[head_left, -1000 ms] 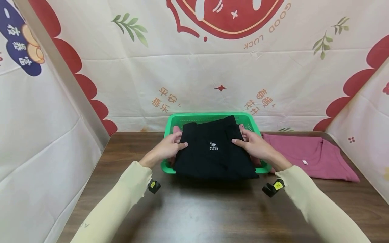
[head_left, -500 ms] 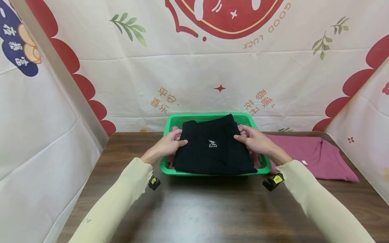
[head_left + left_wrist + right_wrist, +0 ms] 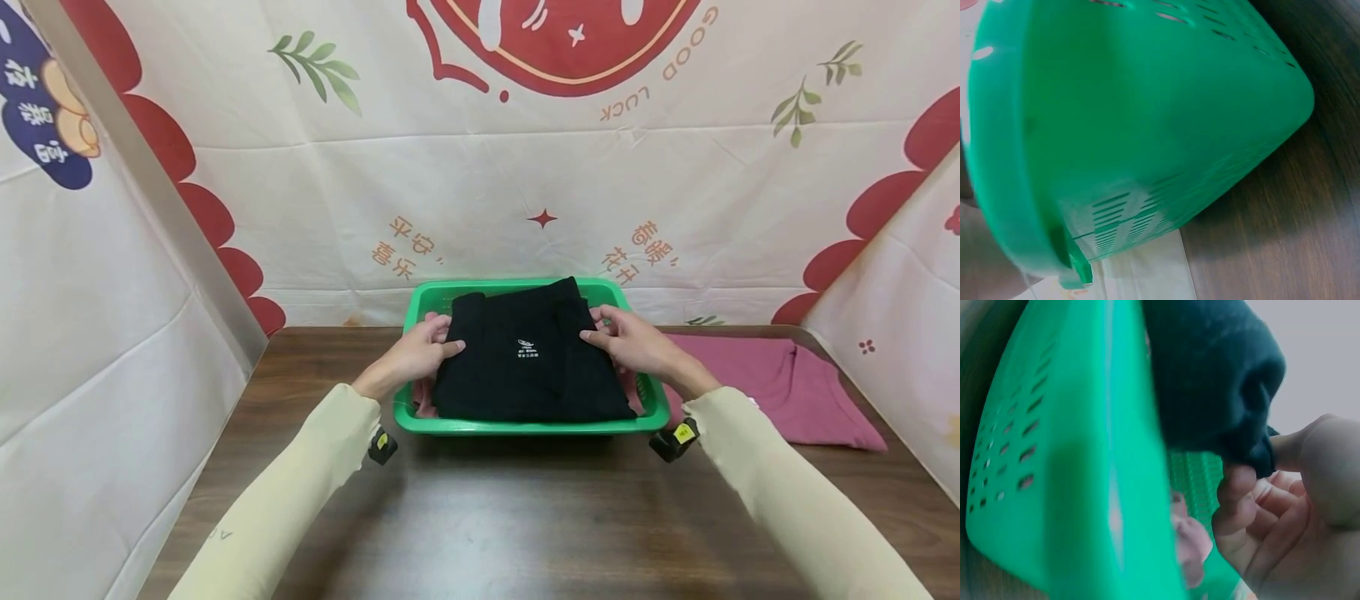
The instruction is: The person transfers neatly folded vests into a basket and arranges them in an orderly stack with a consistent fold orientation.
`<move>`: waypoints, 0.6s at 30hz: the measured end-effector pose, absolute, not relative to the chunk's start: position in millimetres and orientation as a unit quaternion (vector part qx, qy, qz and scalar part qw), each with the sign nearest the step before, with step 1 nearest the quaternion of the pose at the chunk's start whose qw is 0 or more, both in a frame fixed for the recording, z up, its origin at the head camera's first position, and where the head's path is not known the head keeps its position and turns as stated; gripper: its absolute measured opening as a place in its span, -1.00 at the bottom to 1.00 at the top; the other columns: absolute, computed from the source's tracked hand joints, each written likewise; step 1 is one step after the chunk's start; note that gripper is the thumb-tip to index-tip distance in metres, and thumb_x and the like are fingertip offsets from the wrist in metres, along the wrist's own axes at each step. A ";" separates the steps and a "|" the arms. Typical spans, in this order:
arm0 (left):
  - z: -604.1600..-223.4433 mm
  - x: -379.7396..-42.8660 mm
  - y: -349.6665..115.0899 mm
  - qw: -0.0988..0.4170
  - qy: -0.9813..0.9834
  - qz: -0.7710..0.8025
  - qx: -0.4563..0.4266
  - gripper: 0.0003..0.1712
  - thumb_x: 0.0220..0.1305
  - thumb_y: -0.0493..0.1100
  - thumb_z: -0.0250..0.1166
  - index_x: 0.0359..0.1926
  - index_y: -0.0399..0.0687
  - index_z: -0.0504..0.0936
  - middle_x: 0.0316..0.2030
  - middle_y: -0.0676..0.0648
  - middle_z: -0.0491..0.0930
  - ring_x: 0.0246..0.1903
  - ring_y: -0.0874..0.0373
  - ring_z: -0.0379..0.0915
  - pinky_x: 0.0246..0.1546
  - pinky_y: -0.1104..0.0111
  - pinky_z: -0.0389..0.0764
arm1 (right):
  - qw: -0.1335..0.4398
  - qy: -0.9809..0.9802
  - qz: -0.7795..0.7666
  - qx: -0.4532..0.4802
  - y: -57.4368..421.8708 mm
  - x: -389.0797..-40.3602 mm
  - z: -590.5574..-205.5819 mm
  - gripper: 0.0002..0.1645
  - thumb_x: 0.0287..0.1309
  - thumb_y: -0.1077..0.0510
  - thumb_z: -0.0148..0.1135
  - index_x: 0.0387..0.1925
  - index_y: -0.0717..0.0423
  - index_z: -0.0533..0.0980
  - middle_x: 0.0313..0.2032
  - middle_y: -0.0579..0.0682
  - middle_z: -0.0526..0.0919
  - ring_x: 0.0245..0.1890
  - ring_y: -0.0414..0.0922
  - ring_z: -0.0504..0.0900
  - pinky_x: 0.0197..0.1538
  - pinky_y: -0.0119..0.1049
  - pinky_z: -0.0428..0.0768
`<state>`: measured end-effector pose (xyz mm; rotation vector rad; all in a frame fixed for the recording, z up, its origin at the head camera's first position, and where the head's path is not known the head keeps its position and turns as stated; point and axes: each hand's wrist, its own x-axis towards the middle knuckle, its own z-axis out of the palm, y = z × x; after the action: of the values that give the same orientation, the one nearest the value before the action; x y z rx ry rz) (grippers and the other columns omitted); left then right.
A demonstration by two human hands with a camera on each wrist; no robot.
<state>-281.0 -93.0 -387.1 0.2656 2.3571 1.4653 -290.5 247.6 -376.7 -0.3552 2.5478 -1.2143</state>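
Observation:
A folded black garment (image 3: pixel 525 375) with a small white print lies across the green basket (image 3: pixel 525 427), its front edge inside the near rim. My left hand (image 3: pixel 417 352) pinches its left edge, thumb on top. On the other side my right hand (image 3: pixel 630 342) pinches the right edge; the right wrist view shows the thumb and fingers of the right hand (image 3: pixel 1279 519) nipping the dark cloth (image 3: pixel 1210 375). Pink cloth (image 3: pixel 424 398) shows beneath the garment in the basket. The left wrist view holds mostly the basket's green wall (image 3: pixel 1147 112), with the left fingers hidden.
A pink top (image 3: pixel 780 387) lies flat on the brown wooden table (image 3: pixel 517 517) to the right, partly behind the right wrist. A printed white cloth backdrop (image 3: pixel 480 192) stands right behind the basket, and white cloth walls flank the table.
Both hands keep their grip while the garment has sunk into the basket. Its front edge, earlier over the near rim, now lies inside it, and that rim shows.

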 end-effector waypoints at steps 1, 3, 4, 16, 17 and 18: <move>-388.0 -281.5 -93.3 0.175 0.833 0.517 0.093 -0.25 0.46 -0.09 0.16 0.52 -0.15 0.08 0.37 -0.22 0.35 0.40 0.00 0.23 0.43 0.08 0.14 | 0.145 0.887 -0.419 -0.130 248.6 -291.1 -377.9 -0.56 0.45 -0.02 0.09 0.13 0.19 0.30 -0.58 -0.02 0.44 -0.64 -0.08 0.45 -0.48 -0.22 0.53; -389.7 -282.6 -94.0 0.171 0.833 0.517 0.096 -0.29 0.45 -0.09 0.17 0.50 -0.13 0.14 0.35 -0.22 0.38 0.36 -0.01 0.29 0.41 0.08 0.19 | 0.138 0.889 -0.414 -0.141 250.3 -292.1 -379.9 -0.61 0.44 0.00 0.10 0.05 0.21 0.31 -0.62 -0.03 0.40 -0.65 -0.08 0.45 -0.50 -0.22 0.52; -390.4 -283.0 -94.2 0.172 0.830 0.521 0.102 -0.30 0.46 -0.10 0.16 0.50 -0.13 0.15 0.34 -0.21 0.39 0.35 -0.01 0.31 0.40 0.08 0.20 | 0.133 0.890 -0.411 -0.147 251.1 -292.8 -381.0 -0.63 0.44 0.01 0.10 0.01 0.21 0.31 -0.64 -0.03 0.38 -0.65 -0.07 0.46 -0.50 -0.22 0.52; -393.5 -283.0 -96.7 0.131 0.848 0.495 0.136 -0.58 0.45 -0.10 0.17 0.25 -0.09 0.42 0.10 -0.14 0.62 0.05 0.02 0.55 0.27 0.06 0.37 | 0.115 0.903 -0.381 -0.165 252.8 -300.5 -391.4 -0.67 0.43 0.03 0.13 -0.05 0.19 0.30 -0.66 -0.02 0.39 -0.65 -0.04 0.48 -0.60 -0.20 0.49; -393.9 -282.8 -96.6 0.123 0.854 0.487 0.140 -0.61 0.45 -0.10 0.17 0.21 -0.10 0.44 0.04 -0.13 0.65 0.00 0.04 0.56 0.23 0.08 0.39 | 0.114 0.903 -0.378 -0.169 252.5 -300.7 -392.2 -0.69 0.43 0.04 0.13 -0.09 0.18 0.29 -0.67 -0.03 0.38 -0.67 -0.05 0.48 -0.62 -0.21 0.48; -394.7 -283.4 -96.4 0.117 0.856 0.482 0.146 -0.68 0.45 -0.11 0.17 0.14 -0.11 0.46 -0.05 -0.11 0.68 -0.07 0.06 0.58 0.18 0.11 0.42 | 0.111 0.903 -0.376 -0.176 252.4 -301.0 -393.2 -0.72 0.43 0.06 0.13 -0.13 0.17 0.29 -0.67 -0.04 0.37 -0.68 -0.06 0.47 -0.63 -0.22 0.47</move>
<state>-283.4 -96.4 -394.7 0.4279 2.5056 1.4093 -301.0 252.4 -393.2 -0.5158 2.6524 -1.1032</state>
